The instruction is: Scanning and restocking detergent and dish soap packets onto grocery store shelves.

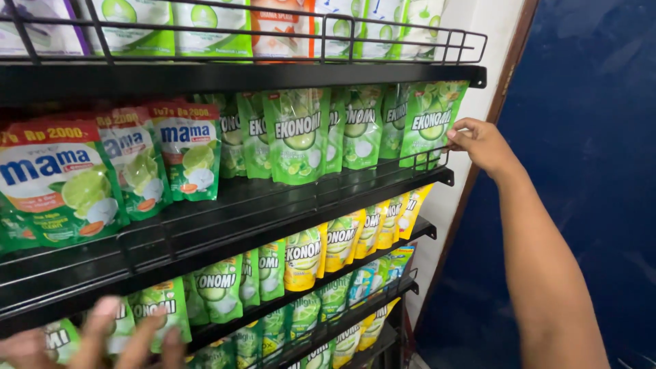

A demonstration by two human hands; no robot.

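The left hand point(102, 338) is blurred and cut off by the bottom edge, so its grip cannot be told. The top shelf's pouches point(205, 24) are cropped by the upper edge. The lowest pouches point(321, 355) are partly hidden behind the black shelf rail point(355, 311).

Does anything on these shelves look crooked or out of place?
Mostly tidy. On the second shelf, the green pouch at the right end leans outward, pinched by the right hand. Nothing looks spilled or torn.
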